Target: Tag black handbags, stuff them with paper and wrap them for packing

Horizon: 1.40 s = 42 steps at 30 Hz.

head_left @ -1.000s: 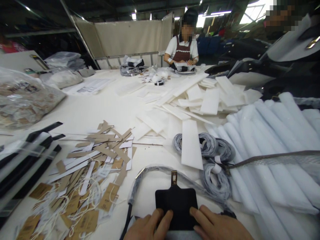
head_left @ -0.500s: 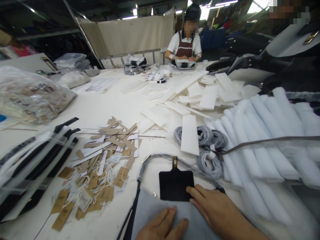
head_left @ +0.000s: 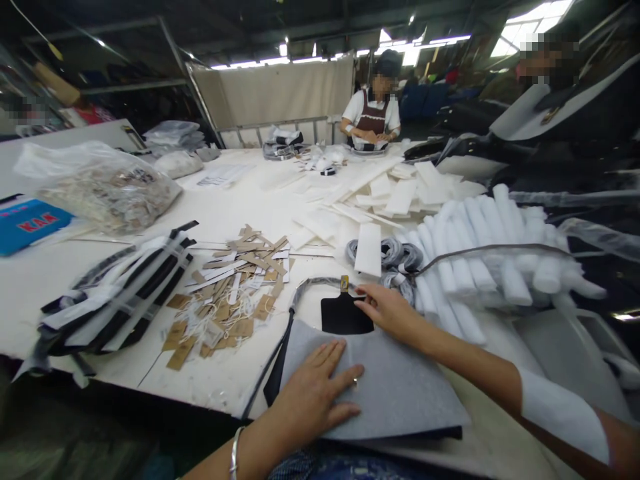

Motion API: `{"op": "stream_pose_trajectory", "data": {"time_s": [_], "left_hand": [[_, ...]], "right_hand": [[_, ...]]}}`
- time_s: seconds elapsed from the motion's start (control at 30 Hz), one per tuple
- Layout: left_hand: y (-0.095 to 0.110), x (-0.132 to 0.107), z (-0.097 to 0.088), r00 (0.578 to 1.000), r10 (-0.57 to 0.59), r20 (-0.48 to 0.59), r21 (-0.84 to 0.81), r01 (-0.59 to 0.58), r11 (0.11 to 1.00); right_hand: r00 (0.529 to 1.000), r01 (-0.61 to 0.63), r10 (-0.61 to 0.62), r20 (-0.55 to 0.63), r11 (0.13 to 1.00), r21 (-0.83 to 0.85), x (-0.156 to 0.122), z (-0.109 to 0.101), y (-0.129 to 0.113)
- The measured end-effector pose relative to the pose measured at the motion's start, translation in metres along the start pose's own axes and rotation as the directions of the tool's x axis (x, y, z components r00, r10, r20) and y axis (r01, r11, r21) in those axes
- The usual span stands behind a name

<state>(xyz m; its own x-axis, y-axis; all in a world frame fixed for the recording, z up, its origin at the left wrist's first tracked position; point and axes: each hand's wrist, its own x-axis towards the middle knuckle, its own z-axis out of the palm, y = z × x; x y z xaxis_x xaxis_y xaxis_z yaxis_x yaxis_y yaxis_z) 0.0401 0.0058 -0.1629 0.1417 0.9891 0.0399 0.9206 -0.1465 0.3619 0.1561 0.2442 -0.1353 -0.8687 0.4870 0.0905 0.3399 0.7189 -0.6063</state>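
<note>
My left hand lies flat, fingers spread, on a grey felt sheet that covers a black bag near the table's front edge. My right hand reaches forward and rests on the upper right corner of the bag's black flap, which carries a small gold clasp; its fingers are stretched out and hold nothing. A wrapped strap curves round the flap. Just left lies a heap of brown and white hang tags.
White foam rolls, grey cord coils and white card strips fill the right. Black straps in plastic, a bag of tags and a blue box are left. A person works at the far end.
The view has pulled back and up. My right hand slid from the flap's lower edge up to its top right corner. My left hand moved onto the grey felt and spread flat.
</note>
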Motion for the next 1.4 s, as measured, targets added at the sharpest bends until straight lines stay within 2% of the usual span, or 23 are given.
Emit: {"op": "stream_pose_trajectory", "data": {"time_s": [0.13,0.23,0.33,0.47,0.6,0.7,0.83,1.03,1.27,1.33,1.4], "left_hand": [[0.002,0.002,-0.003,1.000,0.011,-0.026,-0.002,-0.011,1.000],[0.003,0.002,-0.004,0.999,0.022,-0.037,0.010,-0.022,1.000],[0.003,0.002,-0.004,0.996,0.052,-0.072,0.032,-0.050,0.998],[0.004,0.002,-0.005,0.989,0.086,-0.122,0.062,-0.079,0.995],[0.004,0.002,-0.006,0.982,0.116,-0.147,0.072,-0.107,0.992],[0.004,0.001,-0.006,0.979,0.121,-0.162,0.081,-0.109,0.991],[0.005,-0.001,-0.006,0.971,0.135,-0.198,0.100,-0.117,0.988],[0.010,-0.016,-0.003,0.939,0.184,-0.289,0.134,-0.151,0.979],[0.012,-0.022,-0.002,0.895,0.407,-0.184,0.105,-0.394,0.913],[0.016,-0.021,-0.003,0.889,0.430,-0.158,0.089,-0.421,0.903],[0.021,-0.021,-0.006,0.900,0.413,-0.139,0.065,-0.407,0.911]], "right_hand": [[0.999,-0.035,0.035,0.001,0.998,0.056,0.040,0.007,-0.005],[0.999,-0.030,0.029,0.015,0.995,0.091,0.046,0.004,-0.012],[1.000,0.016,-0.014,-0.017,0.993,0.116,0.023,-0.007,-0.029],[0.989,0.143,-0.140,-0.036,0.985,0.099,-0.032,-0.016,-0.054],[0.940,0.342,-0.342,0.004,0.940,0.005,-0.083,0.000,-0.055],[0.919,0.392,-0.390,0.053,0.920,-0.032,-0.105,0.018,-0.044],[0.904,0.425,-0.425,0.049,0.905,0.002,-0.116,0.033,-0.030],[0.919,0.391,-0.393,0.008,0.916,0.089,-0.119,0.036,-0.027],[0.923,0.366,-0.378,0.069,0.919,0.144,-0.117,0.038,-0.023],[0.927,0.349,-0.367,0.079,0.920,0.180,-0.116,0.039,-0.022],[0.931,0.331,-0.349,0.109,0.931,0.151,-0.112,0.039,-0.023]]}}
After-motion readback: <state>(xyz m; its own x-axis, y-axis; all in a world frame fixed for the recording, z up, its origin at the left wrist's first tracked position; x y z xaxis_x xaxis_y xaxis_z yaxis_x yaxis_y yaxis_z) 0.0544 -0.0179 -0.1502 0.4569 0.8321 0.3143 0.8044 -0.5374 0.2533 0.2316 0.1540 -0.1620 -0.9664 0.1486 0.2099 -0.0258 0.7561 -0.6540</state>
